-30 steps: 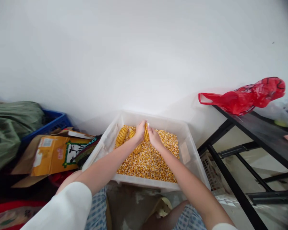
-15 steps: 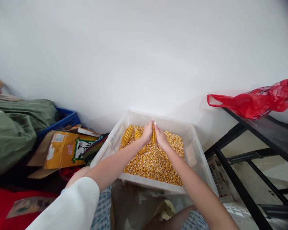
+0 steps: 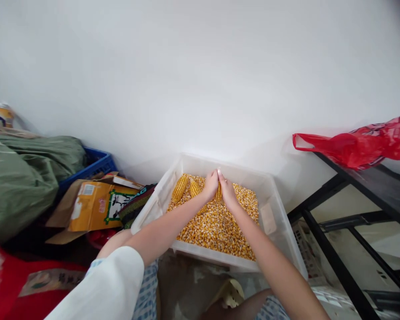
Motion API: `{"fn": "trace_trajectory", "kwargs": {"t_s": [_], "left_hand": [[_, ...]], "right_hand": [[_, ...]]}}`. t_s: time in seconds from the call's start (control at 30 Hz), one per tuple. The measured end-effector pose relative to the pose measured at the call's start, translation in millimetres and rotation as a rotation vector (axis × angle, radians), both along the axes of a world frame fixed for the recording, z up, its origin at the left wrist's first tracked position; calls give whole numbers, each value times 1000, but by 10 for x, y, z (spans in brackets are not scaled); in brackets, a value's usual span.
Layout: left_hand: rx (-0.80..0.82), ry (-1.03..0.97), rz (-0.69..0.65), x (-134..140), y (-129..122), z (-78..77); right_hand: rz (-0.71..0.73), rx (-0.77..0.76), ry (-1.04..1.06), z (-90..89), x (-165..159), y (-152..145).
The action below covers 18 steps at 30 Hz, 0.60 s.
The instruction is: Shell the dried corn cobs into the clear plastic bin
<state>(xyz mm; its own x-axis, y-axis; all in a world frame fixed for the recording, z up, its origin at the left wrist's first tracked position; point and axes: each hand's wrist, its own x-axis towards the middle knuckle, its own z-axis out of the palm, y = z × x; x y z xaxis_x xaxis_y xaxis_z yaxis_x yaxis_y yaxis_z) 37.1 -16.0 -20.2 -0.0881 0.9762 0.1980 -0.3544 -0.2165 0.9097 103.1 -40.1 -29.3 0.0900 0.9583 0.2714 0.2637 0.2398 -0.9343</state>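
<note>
Both of my hands meet over a translucent plastic bin [image 3: 271,191] that holds loose corn kernels [image 3: 216,233]. Between them is an upright corn cob [image 3: 219,193], yellow and mostly covered by the palms. My left hand [image 3: 211,184] presses it from the left side, its fingers closed against it. From the right, my right hand [image 3: 227,190] closes on the same cob, fingertips touching those of the left. Two more cobs lie on the kernels to the left: one whole corn cob [image 3: 180,189] near the bin wall and another cob [image 3: 195,187] beside it. Part of a further cob shows under my left wrist.
Left of the bin are a torn orange cardboard box [image 3: 98,206], a blue crate [image 3: 98,166] and a green cloth bag [image 3: 30,178]. A black metal frame [image 3: 333,249] stands at the right, with a red plastic bag [image 3: 356,144] on top. A white wall rises behind.
The hands stay closed around the cob, which is now more covered by the fingers. The whole view has shifted slightly, so things appear a little farther right.
</note>
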Motion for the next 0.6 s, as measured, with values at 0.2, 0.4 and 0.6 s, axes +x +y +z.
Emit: {"fn": "trace_trajectory", "kwargs": {"t_s": [0.2, 0.4, 0.6], "left_hand": [[-30, 62, 3, -20, -19, -39], [-79, 74, 2, -35, -39, -80], [-130, -41, -26, -56, 33, -109]], "right_hand": [[-45, -11, -42, 11, -20, -70], [-76, 2, -111, -44, -49, -79], [-17, -51, -131, -20, -9, -82]]}}
